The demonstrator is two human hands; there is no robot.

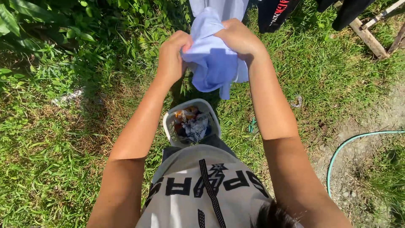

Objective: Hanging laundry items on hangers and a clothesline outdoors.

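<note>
Between the left hand (pixel 172 57) and right hand (pixel 240 39) is a pale blue cloth (pixel 213 63); below them, a white basket (pixel 168 122) of orange-and-blue-patterned laundry (pixel 192 124); right, a green hose (pixel 350 145).

Two hands, left (pixel 171 57) and right (pixel 240 38), upper middle of frame. One pale blue cloth (pixel 213 63) between them. One white basket (pixel 168 122) at centre, several crumpled clothes (pixel 192 126) inside, exact number unclear. Two dark garments (pixel 276 12) along top edge, right. One green hose (pixel 350 145) at right. One wooden frame (pixel 371 40) in upper right corner.

Laundry basket (pixel 168 120) below, grass (pixel 55 169) around
</note>
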